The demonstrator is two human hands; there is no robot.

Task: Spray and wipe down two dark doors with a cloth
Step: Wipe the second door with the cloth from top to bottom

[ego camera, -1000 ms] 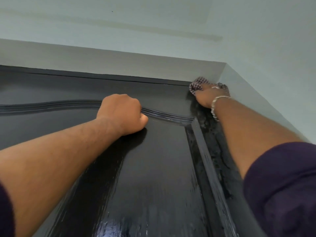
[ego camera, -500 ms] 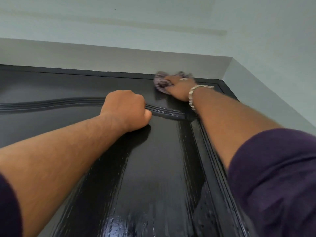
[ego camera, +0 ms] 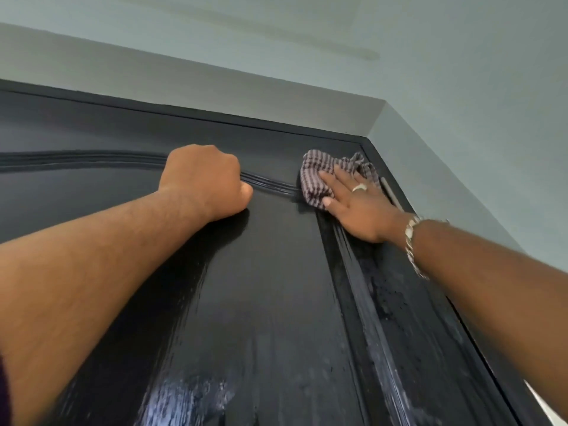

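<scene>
Near the middle of the frame, the left hand [ego camera: 204, 182] is balled into a fist with nothing in it, its knuckles and the side of the thumb resting against the dark door [ego camera: 261, 287] just below the curved moulding [ego camera: 92, 159]. Right of it, the right hand [ego camera: 358, 204] lies flat with fingers straight and spread, pressing the checked cloth [ego camera: 319, 175] against the door's upper right corner. Fingertips and thumb sit on the cloth, which bunches up beyond them toward the top edge of the door and covers the right end of the moulding. A ring [ego camera: 359, 188] shows on one finger, and a metal bracelet [ego camera: 413, 244] circles the wrist.

Both forearms are bare and reach up from the lower corners of the frame; a sliver of dark purple sleeve [ego camera: 3, 392] shows at the lower left edge. The door fills the lower and left part of the frame, glossy and black, with a raised vertical rib [ego camera: 368, 318] running down from under the right hand. Wet streaks and droplets glisten on the strip to the right of that rib, and a bright reflection sits at the bottom centre. A thin pale strip [ego camera: 392, 195] lies along the door's right edge beside the right hand; what it is cannot be told. Above the door frame [ego camera: 215, 116] runs a grey wall [ego camera: 184, 69], meeting a side wall [ego camera: 461, 149] at the upper right, with the ceiling [ego camera: 276, 10] across the top.
</scene>
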